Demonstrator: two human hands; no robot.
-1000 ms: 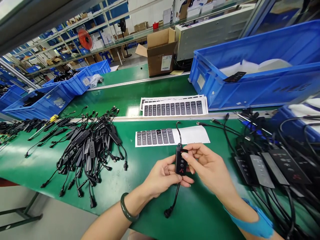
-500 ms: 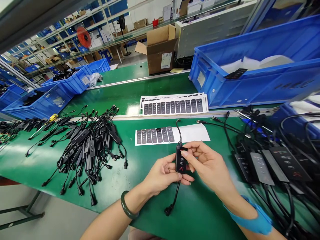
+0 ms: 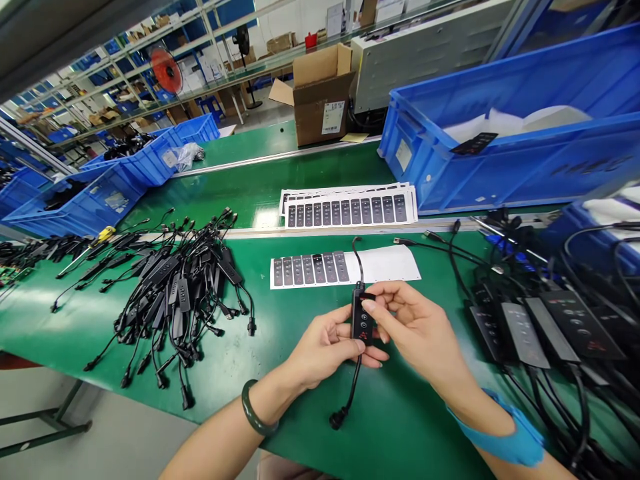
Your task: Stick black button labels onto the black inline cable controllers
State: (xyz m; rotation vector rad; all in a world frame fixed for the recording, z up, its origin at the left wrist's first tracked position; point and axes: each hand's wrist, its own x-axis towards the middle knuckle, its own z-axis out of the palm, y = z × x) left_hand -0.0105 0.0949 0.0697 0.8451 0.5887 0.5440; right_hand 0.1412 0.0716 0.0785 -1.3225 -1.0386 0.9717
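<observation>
My left hand point(image 3: 330, 348) is closed around a black inline cable controller point(image 3: 356, 319), its thumb on the lower end. One cable runs up from it and another hangs down to a round plug point(image 3: 338, 419). My right hand point(image 3: 420, 327) pinches the top end of a black label sticker point(image 3: 365, 321) lying over the controller's face. That label has white button marks and a red mark at the bottom; how much of it is stuck down I cannot tell. Just beyond the hands lies a label sheet point(image 3: 385, 264) with several grey-black labels on its left part and bare white backing on its right.
Loose cable controllers lie heaped point(image 3: 175, 293) on the left; labelled ones point(image 3: 525, 333) are piled at the right. More label sheets point(image 3: 345, 212) rest behind. A large blue bin point(image 3: 500, 167) stands back right, a cardboard box point(image 3: 320, 107) at the back, and a screwdriver point(image 3: 105, 235) at left.
</observation>
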